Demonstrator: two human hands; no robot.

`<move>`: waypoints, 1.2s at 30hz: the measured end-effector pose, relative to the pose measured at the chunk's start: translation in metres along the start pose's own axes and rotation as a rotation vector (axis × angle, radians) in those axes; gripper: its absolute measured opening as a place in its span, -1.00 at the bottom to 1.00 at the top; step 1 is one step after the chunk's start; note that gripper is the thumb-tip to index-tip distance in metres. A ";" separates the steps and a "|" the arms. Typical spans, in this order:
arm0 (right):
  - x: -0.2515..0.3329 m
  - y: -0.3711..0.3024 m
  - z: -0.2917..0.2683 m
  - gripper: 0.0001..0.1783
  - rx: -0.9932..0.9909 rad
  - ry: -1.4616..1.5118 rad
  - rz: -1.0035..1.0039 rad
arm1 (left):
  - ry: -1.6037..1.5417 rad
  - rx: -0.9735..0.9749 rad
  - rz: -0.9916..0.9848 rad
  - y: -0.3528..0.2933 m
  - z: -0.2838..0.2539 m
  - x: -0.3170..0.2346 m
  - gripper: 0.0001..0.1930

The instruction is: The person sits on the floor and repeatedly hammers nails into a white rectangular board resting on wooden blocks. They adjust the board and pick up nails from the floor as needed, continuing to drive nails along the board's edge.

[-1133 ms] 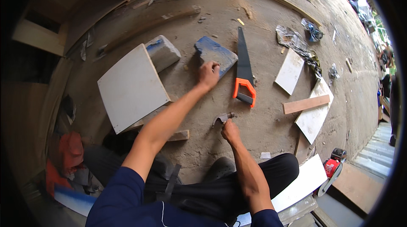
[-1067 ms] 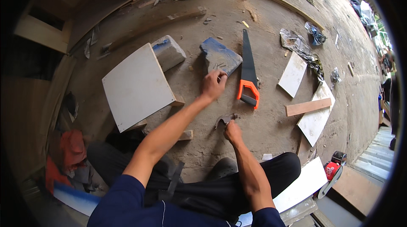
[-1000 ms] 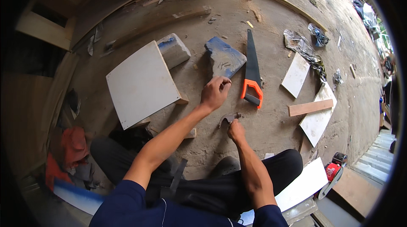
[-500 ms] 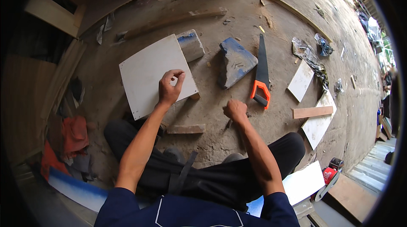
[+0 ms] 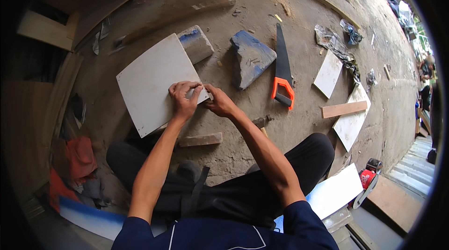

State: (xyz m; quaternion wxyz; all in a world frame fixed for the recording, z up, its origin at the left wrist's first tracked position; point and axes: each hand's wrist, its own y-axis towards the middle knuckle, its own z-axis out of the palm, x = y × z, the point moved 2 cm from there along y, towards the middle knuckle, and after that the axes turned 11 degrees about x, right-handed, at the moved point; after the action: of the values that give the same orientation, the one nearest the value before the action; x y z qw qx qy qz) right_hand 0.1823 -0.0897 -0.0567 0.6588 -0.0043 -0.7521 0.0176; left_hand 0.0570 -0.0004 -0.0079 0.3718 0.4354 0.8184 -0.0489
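Note:
A white board lies raised off the ground in front of me, with small dark holes or nail heads near its corners. Over its right edge, my left hand is closed in a pinch; whatever sits between thumb and fingertips is too small to make out. My right hand grips that same edge beside it, its fingers curled and partly hidden below. A hammer rests on the ground by my right forearm, which covers part of it. Small nail-like slivers lie on a blue-stained concrete block.
A handsaw with an orange handle lies right of the block. Another concrete block stands behind the board. A short wood piece lies near my legs. To the right are white offcuts, a wood strip and a red power tool.
My right hand has let go of the hammer, now on the ground, and moved left to the board's edge. My left hand has come down to that edge. The view has shifted slightly.

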 end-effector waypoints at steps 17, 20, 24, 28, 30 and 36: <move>-0.017 -0.009 -0.002 -0.25 -0.046 0.116 -0.023 | 0.107 0.078 -0.024 0.000 -0.006 -0.008 -0.91; -0.009 -0.010 -0.006 -0.29 0.058 0.108 0.068 | 0.107 0.073 -0.025 0.000 -0.006 -0.005 -0.91; -0.007 -0.008 0.000 -0.33 -0.034 0.223 0.050 | 0.086 0.073 -0.047 0.000 -0.005 -0.002 -0.91; 0.001 -0.010 0.004 -0.41 -0.107 0.298 0.075 | 0.086 0.099 -0.047 -0.003 -0.006 -0.003 -0.89; 0.007 -0.012 0.003 -0.43 -0.112 0.255 0.086 | 0.085 0.101 -0.048 -0.004 -0.007 -0.004 -0.89; 0.010 -0.017 0.013 -0.45 -0.180 0.126 0.034 | 0.062 0.104 -0.039 -0.008 -0.011 -0.006 -0.90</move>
State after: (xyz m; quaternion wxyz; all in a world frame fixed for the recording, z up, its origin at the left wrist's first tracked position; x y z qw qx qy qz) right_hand 0.1688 -0.1066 -0.0478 0.7013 -0.0775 -0.7075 -0.0393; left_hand 0.0471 -0.0050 0.0016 0.3222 0.4394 0.8342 -0.0854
